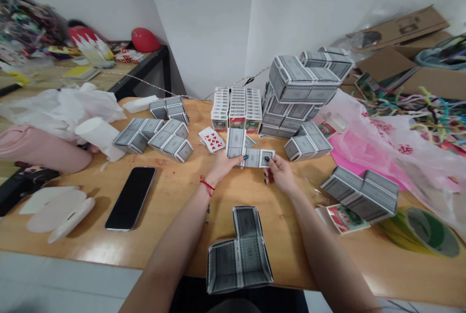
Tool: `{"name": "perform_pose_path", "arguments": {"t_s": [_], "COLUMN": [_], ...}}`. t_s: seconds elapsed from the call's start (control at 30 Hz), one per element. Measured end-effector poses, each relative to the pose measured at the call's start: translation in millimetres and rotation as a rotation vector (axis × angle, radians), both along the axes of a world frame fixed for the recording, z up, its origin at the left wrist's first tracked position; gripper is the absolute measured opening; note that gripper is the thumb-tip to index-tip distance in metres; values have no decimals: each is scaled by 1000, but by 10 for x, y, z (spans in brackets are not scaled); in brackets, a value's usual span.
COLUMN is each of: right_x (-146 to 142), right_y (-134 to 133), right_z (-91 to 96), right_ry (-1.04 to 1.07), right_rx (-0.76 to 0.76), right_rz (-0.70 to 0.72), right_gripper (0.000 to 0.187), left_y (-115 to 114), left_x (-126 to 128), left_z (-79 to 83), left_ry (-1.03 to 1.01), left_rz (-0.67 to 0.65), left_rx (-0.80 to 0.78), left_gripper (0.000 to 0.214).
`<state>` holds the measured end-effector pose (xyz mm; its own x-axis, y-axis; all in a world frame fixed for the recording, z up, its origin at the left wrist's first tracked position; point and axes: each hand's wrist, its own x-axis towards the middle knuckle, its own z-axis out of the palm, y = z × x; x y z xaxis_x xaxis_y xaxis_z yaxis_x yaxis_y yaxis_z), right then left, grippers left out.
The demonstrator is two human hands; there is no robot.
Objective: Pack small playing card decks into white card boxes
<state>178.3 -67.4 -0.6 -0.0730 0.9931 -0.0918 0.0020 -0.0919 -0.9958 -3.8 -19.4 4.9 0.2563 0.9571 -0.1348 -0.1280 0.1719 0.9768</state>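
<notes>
My left hand (223, 166), a red string bracelet at its wrist, pinches the corner of an L-shaped arrangement of grey-backed playing cards (252, 157). One card of it stands away from me; the rest runs to the right. Thumb and fingers of my right hand (279, 173) grip the right end of that piece. Just left of it lie loose cards, with a ten of hearts (212, 140) face up. Nearer my body sits an L-shaped block folded from cards (242, 250). How the held cards join under my fingers is hidden.
Behind my hands stand stacked card boxes (236, 104) and a tall pile of card blocks (302, 90). More card blocks (171, 139) lie left. A phone (131, 199), a pink bottle (43, 148), yellow tape (422, 233) and a pink plastic bag (378, 138) surround the work area.
</notes>
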Motion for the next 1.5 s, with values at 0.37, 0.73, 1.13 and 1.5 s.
{"name": "perform_pose_path", "arguments": {"t_s": [0.37,0.73,1.13,1.5], "right_x": [-127,-217,-157,-212], "right_y": [-51,1,-72,-128], "right_z": [20,-155,-81,-34], "right_ry": [-34,-145,-656,-822], "right_rx": [-2,120,306,259], "right_rz": [-103,-387,-522,-580], "right_gripper": [35,33,27,19], "left_y": [-38,-124,-129,-145], "left_x": [80,212,212,214], "left_z": [4,22,31,21], "left_ry": [-39,-136,117,155], "left_rz": [20,91,62,86], "left_rx": [-3,-69,-105,-89], "left_gripper": [35,32,54,49]}}
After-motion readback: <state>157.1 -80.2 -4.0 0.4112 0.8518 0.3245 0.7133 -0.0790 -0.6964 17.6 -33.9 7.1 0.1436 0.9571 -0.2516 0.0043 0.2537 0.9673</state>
